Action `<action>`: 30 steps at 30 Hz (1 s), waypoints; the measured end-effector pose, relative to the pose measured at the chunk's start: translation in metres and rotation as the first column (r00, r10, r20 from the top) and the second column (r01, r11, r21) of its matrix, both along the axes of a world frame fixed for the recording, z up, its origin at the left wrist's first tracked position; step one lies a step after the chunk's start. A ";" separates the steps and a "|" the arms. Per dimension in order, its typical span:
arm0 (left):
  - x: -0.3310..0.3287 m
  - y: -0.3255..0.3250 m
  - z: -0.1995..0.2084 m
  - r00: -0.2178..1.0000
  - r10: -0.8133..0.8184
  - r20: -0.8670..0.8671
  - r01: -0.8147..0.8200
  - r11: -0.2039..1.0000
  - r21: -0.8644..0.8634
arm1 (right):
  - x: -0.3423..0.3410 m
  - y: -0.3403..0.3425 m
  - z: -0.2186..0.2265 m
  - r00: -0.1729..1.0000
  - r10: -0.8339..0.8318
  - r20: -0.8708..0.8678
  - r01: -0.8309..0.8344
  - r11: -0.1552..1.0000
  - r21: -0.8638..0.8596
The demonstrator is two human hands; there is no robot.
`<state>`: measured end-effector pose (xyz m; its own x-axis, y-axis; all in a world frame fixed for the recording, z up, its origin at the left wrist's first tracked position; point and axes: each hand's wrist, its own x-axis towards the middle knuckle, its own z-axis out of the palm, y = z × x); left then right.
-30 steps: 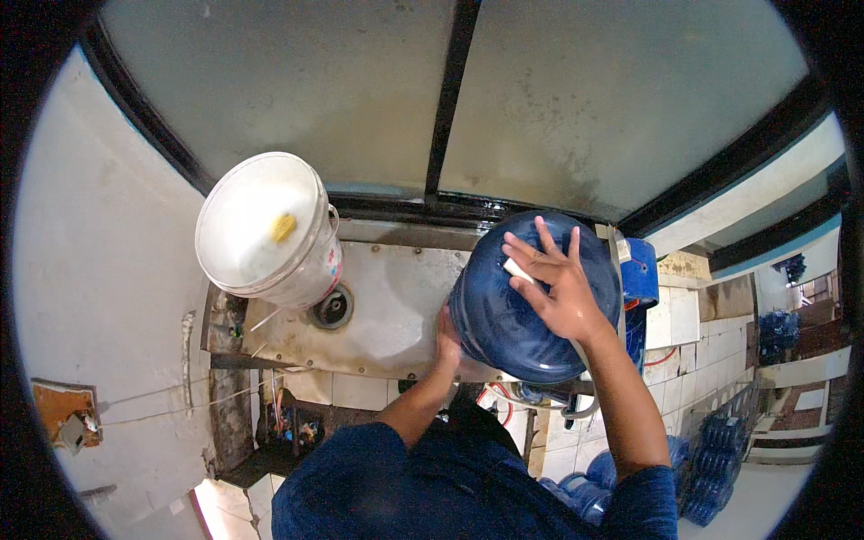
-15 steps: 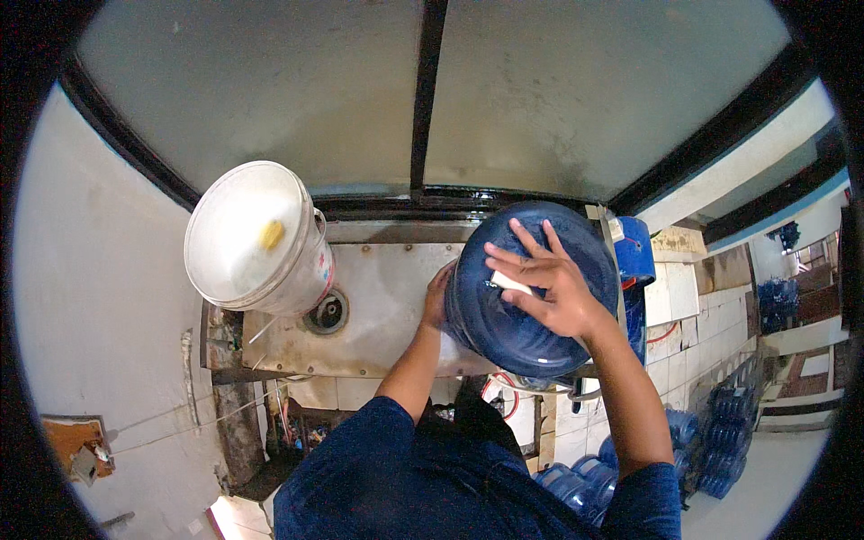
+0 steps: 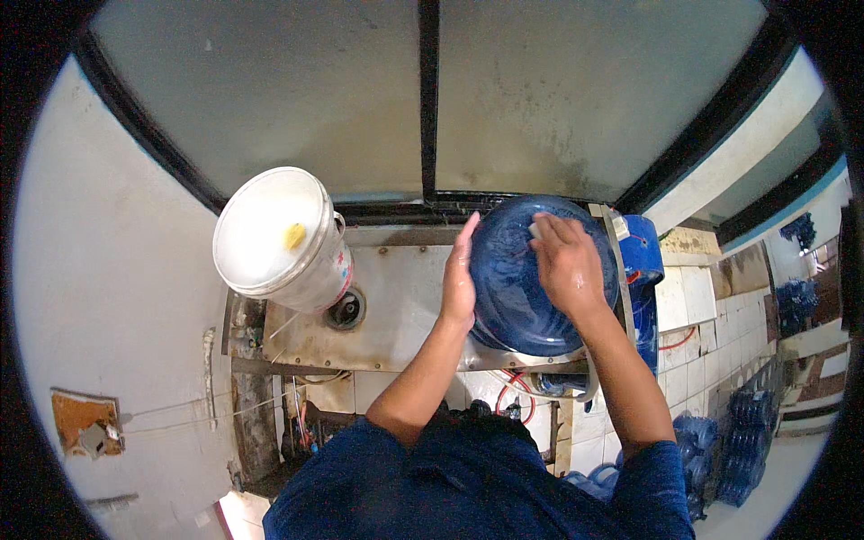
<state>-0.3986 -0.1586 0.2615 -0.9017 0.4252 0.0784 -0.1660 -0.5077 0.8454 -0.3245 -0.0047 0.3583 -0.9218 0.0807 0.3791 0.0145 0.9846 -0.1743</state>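
Observation:
A big blue water jug [image 3: 504, 297] stands on the right part of the metal counter, its round, wet base facing up. My left hand [image 3: 460, 279] lies against the jug's left side, fingers stretched out and together. On top of the base is my right hand [image 3: 572, 263], its bent fingers closed on a small white block [image 3: 536, 231] that is mostly covered by them. To the left stands a white bucket [image 3: 310, 279]. A yellow sponge-like piece [image 3: 294, 236] shows within its rim; I cannot tell whether it rests on foam or a lid.
The metal counter [image 3: 405, 315] has a round drain [image 3: 346, 308] beside the bucket. Frosted panes in a black frame [image 3: 428, 108] rise behind it. A blue container [image 3: 641, 252] stands right of the counter. Several blue jugs [image 3: 747, 432] are stacked on the floor at the lower right.
My right hand has turned, and its spread fingers have drawn together over the white block. My left hand has shifted up along the jug's side, fingers now straight. The view has shifted slightly.

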 end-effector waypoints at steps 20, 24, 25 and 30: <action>0.060 0.103 0.068 0.022 -0.782 -0.623 -0.415 0.560 -0.717 | 0.124 0.078 0.018 0.979 0.201 -0.039 -0.181 0.758 -0.627; 0.096 0.037 0.050 -0.092 -0.779 -0.620 -0.461 0.586 -0.667 | 0.153 0.065 -0.001 0.974 0.226 -0.010 -0.144 0.584 -0.799; 0.098 0.022 0.046 -0.095 -0.786 -0.611 -0.538 0.557 -0.632 | 0.160 0.066 -0.011 0.977 0.211 0.009 -0.105 0.522 -0.846; 0.111 -0.046 0.002 0.510 -0.282 -0.813 -0.727 0.364 -0.582 | 0.178 0.048 -0.074 0.991 0.108 0.074 0.082 -0.072 -0.994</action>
